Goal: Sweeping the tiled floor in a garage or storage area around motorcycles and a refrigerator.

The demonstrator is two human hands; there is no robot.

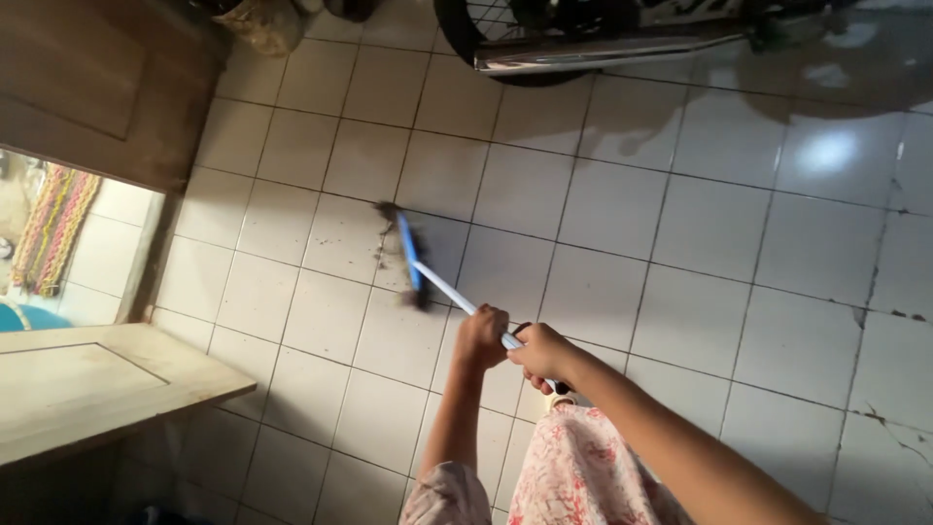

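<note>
Broom handle: stretch inside my left hand and my right hand hidden; end lost under right fist.
Broom head: motion-blurred, bristles not resolvable.
Motorbike, top centre: cut by upper edge, only wheel part and chrome exhaust showing.
Brown object, top left: cropped, kind unclear.
My forearms and patterned garment: cut by bottom edge.
Striped mat, far left: partly behind door, cropped.
</note>
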